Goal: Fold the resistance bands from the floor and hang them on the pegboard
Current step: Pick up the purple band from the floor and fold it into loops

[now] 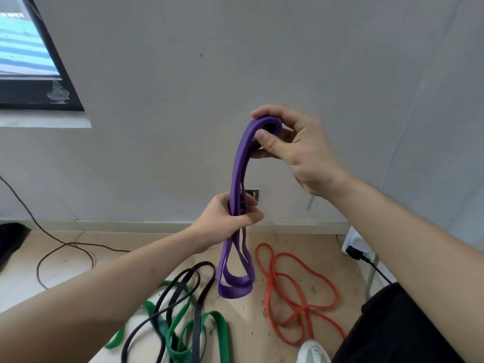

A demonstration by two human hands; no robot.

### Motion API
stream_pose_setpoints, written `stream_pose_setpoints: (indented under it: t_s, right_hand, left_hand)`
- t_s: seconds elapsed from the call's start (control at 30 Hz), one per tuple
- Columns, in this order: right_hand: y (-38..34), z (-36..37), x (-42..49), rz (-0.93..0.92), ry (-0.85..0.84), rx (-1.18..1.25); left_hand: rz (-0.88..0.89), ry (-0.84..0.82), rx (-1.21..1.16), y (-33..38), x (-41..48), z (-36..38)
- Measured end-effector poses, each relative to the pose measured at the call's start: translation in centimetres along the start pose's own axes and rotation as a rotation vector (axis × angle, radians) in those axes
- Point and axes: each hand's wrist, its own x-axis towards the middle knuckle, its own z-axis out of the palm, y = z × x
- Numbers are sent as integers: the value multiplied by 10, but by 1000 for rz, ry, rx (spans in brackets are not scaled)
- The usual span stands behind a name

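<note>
- Right hand (296, 153): raised in front of the wall (183, 113), thumb and fingers curled round the top bend of the folded purple band (237, 174). Thumb presses the near face, fingertips wrap over the crown.
- Left hand (230, 221): lower down, fist closed round the bunched purple strands at about mid-length, thumb across the front.
- Purple band runs taut-ish between the two hands in several layers, bowed slightly left. Below the left hand its free loops (234, 286) hang open; can't tell if the lowest one touches the floor (78, 279).
- Other bands lie loose on the floor: black band (207, 263) and green band (212, 315) tangled over each other, left of the purple loops; orange band (305, 307) to the right, coiled and crossing itself, apart from the other two.
- Socket plate (252, 193) low on the wall, partly behind the purple strands.
- Thin dark cable (52, 255) loops across the floor at left.
- Black plug (353, 251) in a white block at right, near the skirting.
- White shoe (313, 352) and dark trouser leg at bottom right.
- Window (26, 48) top left.
</note>
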Motion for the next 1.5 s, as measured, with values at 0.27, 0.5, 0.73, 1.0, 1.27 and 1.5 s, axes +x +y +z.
stream_pose_setpoints:
  t_s: [0.27, 0.5, 0.73, 1.0, 1.27, 1.5]
  right_hand:
    - [12, -51, 3, 149, 104, 25]
    - [33, -92, -6, 393, -32, -87]
    - [40, -77, -16, 612, -478, -561]
    - [41, 7, -21, 325, -578, -583]
    - [17, 3, -13, 287, -510, -580]
    - [10, -5, -10, 200, -523, -693]
  left_hand:
    - [33, -44, 82, 13, 4, -28]
    - [26, -78, 86, 27, 7, -52]
    - [42, -105, 127, 35, 9, -62]
    - [89, -156, 198, 44, -1, -58]
    - [109, -177, 189, 43, -5, -64]
    - [278, -194, 610, 38, 1, -68]
